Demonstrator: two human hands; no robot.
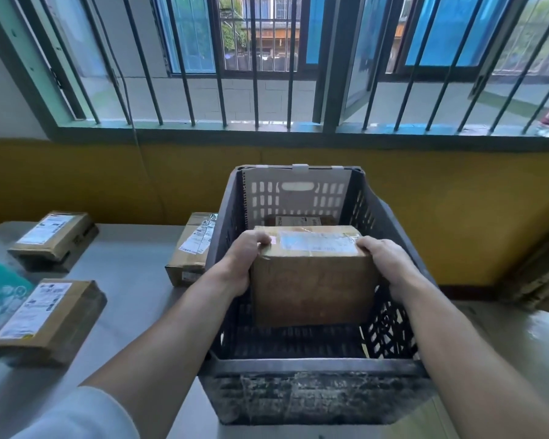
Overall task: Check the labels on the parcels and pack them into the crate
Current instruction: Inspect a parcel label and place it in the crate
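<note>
Head view, the only one. A person stands at the pale grey table [133, 280] w/ both arms out over the dark grey slatted plastic crate [311, 367]. The brown cardboard parcel [311, 280], white label taped on top, is inside the crate's mouth, btwn the side walls, label up. The left hand [246, 261] grips its left end, fingers curled over the top edge. The right hand [382, 264] does the same on the right end. Both are clamped on the box, thumbs hidden. Can't tell if its bottom touches the crate floor yet.

Behind it, low in the crate, a flat brown rear parcel [298, 220] lies by the far wall, which is lined w/ a grey cardboard sheet [298, 198].

Risks, imo:
- Room btwn hands and crate walls looks tight, esp. on the right. Knuckles may scrape or jam, the grip lets go early, the box drops and a corner dents.
- Pushed too far fwd, it lands on the rear parcel and sits tilted.
- The tape on top looks glossy, so fingers could slide.

Not yet packed, on the table: a far-left parcel [53, 239], a near-left parcel [45, 321], and a brown labelled parcel by the crate [192, 248], just beside its left wall. A hasty elbow could knock that one.
</note>
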